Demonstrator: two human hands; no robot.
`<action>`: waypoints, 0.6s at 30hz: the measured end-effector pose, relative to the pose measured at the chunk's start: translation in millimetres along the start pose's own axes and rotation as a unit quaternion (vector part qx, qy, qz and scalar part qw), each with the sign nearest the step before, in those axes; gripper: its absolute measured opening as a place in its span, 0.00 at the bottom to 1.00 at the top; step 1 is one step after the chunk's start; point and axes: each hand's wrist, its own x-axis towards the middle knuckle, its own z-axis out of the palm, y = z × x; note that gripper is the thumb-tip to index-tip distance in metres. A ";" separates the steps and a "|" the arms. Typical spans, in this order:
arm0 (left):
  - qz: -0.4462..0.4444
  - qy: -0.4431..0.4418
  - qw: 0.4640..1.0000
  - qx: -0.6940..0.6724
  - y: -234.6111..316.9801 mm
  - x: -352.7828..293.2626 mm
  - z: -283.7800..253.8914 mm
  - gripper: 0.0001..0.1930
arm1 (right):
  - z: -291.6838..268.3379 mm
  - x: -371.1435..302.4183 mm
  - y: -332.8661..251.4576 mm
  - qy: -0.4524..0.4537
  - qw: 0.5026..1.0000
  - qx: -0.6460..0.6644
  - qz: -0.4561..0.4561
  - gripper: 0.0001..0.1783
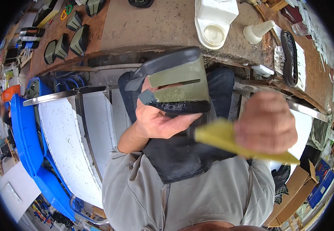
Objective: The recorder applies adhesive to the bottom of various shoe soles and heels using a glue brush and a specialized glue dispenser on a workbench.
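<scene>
My left hand (161, 125) is closed around a hollow, box-like olive-green piece with black edges (180, 82), held up over my lap. A long slit runs across its green face, and a dark flap hangs at its left side. The lower black edge looks wet or worn with whitish specks. My right hand (266, 125) grips a yellow-handled tool (221, 134), smeared by motion. Its dark tip points left, just below the piece and close to my left fingertips. A gap seems to lie between tip and piece. A black apron (182, 159) covers my lap.
The workbench (147, 29) carries several similar green-and-black pieces (79, 40), scissors (64, 14), a white plastic container (215, 19), a white cone-shaped nozzle (258, 31) and a dark oval ring-like thing (289, 57). Blue bins (26, 134) stand left, a cardboard box (292, 196) lower right.
</scene>
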 end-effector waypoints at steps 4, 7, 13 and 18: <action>0.014 -0.007 0.999 0.030 6.6 -0.4 1.6 0.18 | 0.0 -10.8 -6.0 0.135 0.982 -0.041 0.122 0.12; 0.013 -0.022 0.995 0.094 12.0 -1.7 7.5 0.17 | 3.1 -13.2 -10.9 0.117 0.989 0.070 0.055 0.12; 0.033 -0.017 0.990 0.134 13.5 0.3 13.9 0.20 | -3.8 11.8 -19.7 0.052 0.998 -0.008 0.018 0.11; -0.017 -0.085 0.996 0.000 17.1 4.8 10.2 0.23 | -21.1 28.3 -30.8 0.209 0.952 0.087 0.206 0.10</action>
